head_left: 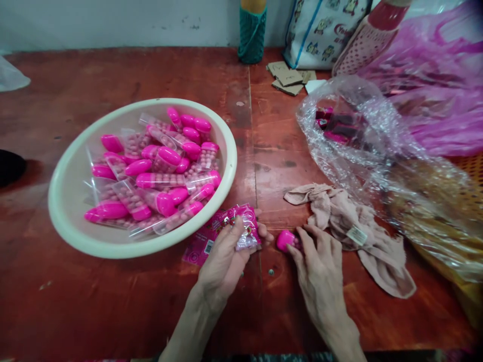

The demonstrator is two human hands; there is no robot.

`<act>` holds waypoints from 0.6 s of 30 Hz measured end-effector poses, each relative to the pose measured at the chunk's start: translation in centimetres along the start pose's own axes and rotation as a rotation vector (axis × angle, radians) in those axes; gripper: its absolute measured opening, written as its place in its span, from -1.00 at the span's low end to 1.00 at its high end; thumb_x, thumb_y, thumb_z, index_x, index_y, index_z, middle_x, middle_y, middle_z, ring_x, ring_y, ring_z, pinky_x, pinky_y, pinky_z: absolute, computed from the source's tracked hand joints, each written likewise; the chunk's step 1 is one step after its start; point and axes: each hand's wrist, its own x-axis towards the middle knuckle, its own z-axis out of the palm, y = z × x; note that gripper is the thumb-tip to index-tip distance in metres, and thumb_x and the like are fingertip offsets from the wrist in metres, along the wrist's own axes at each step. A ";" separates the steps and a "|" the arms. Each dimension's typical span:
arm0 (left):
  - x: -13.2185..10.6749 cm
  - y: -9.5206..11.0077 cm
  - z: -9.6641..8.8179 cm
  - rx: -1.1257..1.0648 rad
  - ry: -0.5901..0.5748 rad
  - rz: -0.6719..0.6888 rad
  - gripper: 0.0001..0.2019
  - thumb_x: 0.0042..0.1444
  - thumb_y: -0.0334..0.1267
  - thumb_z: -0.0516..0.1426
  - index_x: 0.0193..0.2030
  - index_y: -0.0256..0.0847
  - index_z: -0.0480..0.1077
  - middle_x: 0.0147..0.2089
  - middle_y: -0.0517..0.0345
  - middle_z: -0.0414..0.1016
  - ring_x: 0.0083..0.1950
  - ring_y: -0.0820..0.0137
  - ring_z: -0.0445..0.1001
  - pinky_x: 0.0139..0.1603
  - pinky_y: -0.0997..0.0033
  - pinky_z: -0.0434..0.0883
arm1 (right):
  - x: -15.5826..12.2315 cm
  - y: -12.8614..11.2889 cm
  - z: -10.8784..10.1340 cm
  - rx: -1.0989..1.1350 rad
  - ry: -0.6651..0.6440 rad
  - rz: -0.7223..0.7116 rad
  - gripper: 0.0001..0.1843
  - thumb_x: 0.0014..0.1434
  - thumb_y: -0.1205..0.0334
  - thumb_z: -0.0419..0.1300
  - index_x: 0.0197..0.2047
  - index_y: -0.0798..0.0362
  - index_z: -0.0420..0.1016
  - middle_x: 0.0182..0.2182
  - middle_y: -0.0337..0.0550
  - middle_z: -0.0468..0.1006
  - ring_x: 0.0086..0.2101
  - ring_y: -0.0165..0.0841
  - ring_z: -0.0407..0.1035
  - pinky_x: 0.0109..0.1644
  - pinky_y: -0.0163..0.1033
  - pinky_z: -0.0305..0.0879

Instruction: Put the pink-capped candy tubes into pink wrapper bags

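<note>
My left hand [226, 251] is closed around a pink printed packet [249, 229] with a clear window, near the front rim of a large cream basin [62, 221]. Another pink printed packet or card [196, 249] with a barcode shows behind that hand, partly under the basin's edge. To the right, my right hand [319, 266] grips a clear tube with a bright pink cap [286, 241] and small pink balls inside, low over the red table. Its fingers hide most of the tube. Many similar pink-capped tubes [166, 181] lie heaped in the basin.
A crumpled beige cloth [339, 216] lies right of my right hand. Behind it, a clear plastic bag [350, 130] holds dark pink packets. Pink plastic bags [433, 90], a printed tote bag [324, 32], cardboard pieces [289, 75] and a teal-covered bottle [252, 35] stand toward the wall.
</note>
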 end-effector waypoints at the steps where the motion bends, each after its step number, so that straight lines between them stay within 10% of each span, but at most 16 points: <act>1: 0.1 0.0 0.0 -0.031 0.016 0.015 -0.65 0.20 -0.12 -0.01 -0.09 -0.35 0.41 -0.38 0.03 0.45 -0.27 0.30 0.45 -0.10 0.18 0.36 | -0.4 -0.1 0.2 0.018 0.012 0.013 -0.68 0.25 0.11 -0.01 -0.08 0.13 0.40 -0.03 0.16 0.35 -0.05 -0.05 0.17 0.01 0.14 0.16; 10: 0.8 -1.2 1.8 -0.173 0.160 0.065 -0.59 0.21 -0.03 -0.07 -0.23 -0.35 0.41 -0.39 0.08 0.39 -0.28 0.33 0.42 -0.13 0.25 0.39 | -1.5 -5.1 -1.2 1.106 -0.280 0.731 -0.73 0.19 0.01 0.09 -0.21 0.05 0.32 -0.48 -0.23 0.43 -0.51 -0.45 0.30 -0.48 -0.38 0.26; 18: 0.5 -2.6 3.1 -0.172 0.226 0.058 -0.58 0.23 -0.04 -0.11 -0.31 -0.32 0.41 -0.37 0.07 0.42 -0.25 0.34 0.44 -0.17 0.33 0.41 | -1.3 -5.9 -0.8 1.172 -0.295 0.693 -0.76 0.16 0.04 0.13 -0.29 0.06 0.34 -0.61 -0.37 0.30 -0.62 -0.55 0.12 -0.60 -0.46 0.06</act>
